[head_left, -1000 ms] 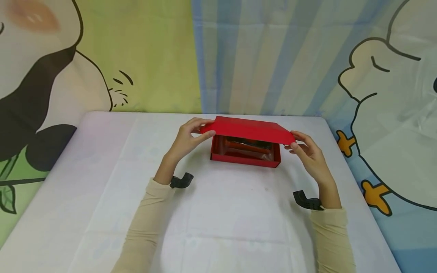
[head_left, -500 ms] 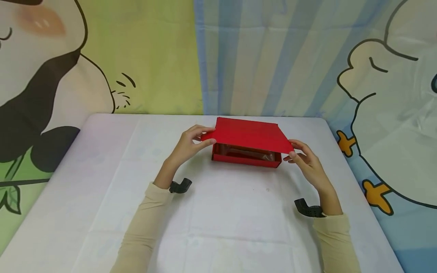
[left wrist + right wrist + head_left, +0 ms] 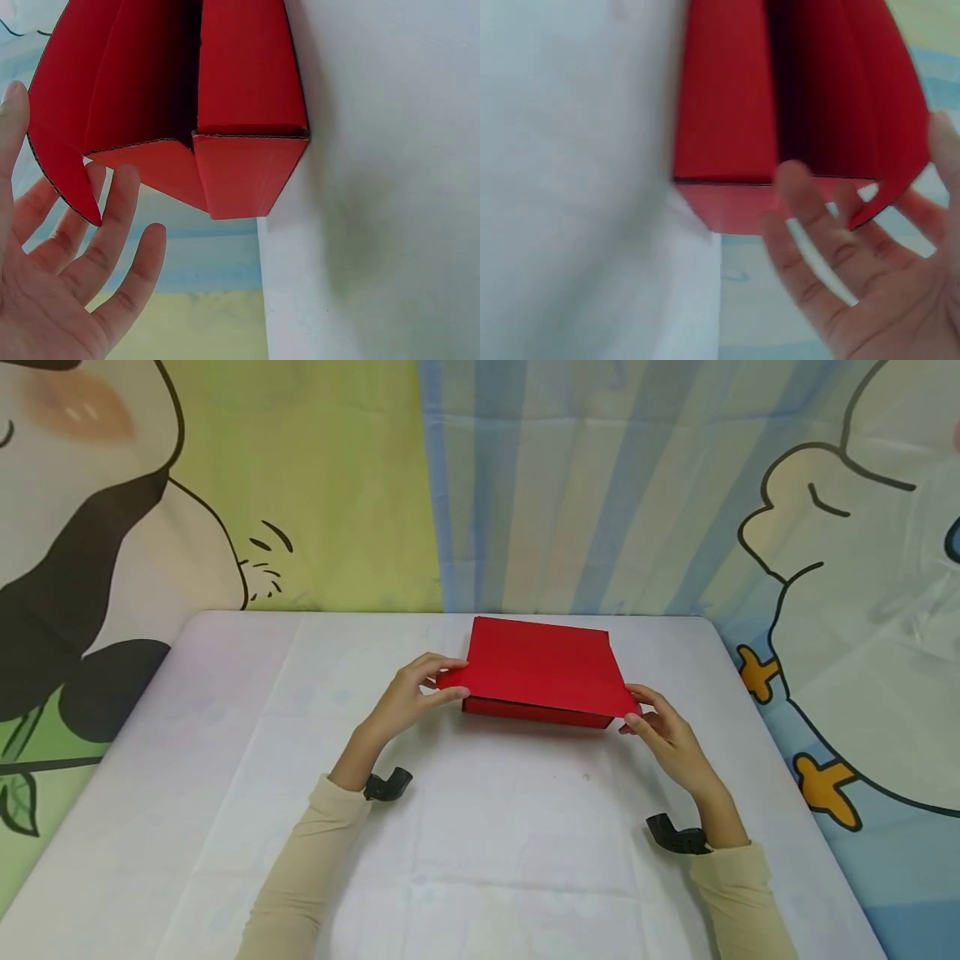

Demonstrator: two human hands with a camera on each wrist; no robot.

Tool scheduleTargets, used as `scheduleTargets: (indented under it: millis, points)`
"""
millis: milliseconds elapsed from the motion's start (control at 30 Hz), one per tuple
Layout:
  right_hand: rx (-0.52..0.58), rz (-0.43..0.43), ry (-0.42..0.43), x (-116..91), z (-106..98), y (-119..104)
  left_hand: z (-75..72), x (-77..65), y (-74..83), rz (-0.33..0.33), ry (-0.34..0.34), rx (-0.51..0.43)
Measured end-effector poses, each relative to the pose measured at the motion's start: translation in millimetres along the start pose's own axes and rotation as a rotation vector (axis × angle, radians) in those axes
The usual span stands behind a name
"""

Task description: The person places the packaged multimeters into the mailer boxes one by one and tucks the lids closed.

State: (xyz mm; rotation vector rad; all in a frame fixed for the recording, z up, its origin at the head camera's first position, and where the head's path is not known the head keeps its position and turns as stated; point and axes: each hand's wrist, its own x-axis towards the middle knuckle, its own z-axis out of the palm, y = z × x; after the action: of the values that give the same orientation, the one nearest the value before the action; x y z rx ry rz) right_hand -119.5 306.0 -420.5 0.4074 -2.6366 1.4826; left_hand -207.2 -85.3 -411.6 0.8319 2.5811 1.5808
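A red cardboard box sits toward the back of the white table, its hinged lid tilted low over it. My left hand pinches the lid's left front corner between thumb and fingers. At the right front corner, my right hand pinches the lid the same way. A gap shows between the lid's front flap and the box wall in the left wrist view. In the right wrist view, fingers reach close to the box's side. The box's contents are hidden under the lid.
The white tablecloth spreads around the box. Behind it hangs a printed cloth with cartoon animals and stripes. A black wrist camera is strapped to the left wrist, another black camera to the right.
Both hands have lowered the lid's front edge toward me and down. The clear-wrapped brown item seen inside earlier is now covered; the box has stayed in place.
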Motion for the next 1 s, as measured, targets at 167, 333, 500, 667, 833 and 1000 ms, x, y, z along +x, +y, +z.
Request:
scheduleTargets:
  millis: [167,333,500,667,833,1000]
  points:
    - [-0.029,-0.031,0.018,-3,4,4,0.7,0.1,-4.0,0.005,-0.009,0.013]
    - [0.005,-0.029,-0.001,-4,5,7,3.3,-2.4,-10.6,0.011,-0.026,0.006]
    - [0.002,-0.014,0.005,-6,6,13,7.0,-5.7,-17.2,0.038,-0.025,-0.005]
    - [0.008,0.006,0.014,-7,8,19,10.9,-7.7,-22.8,0.075,-0.018,-0.006]
    - [0.107,-0.023,0.014,-5,10,22,15.4,-8.3,-28.3,0.089,0.006,-0.039]
    - [0.179,-0.037,0.011,-4,11,12,20.6,-9.6,-34.6,0.086,0.031,-0.081]
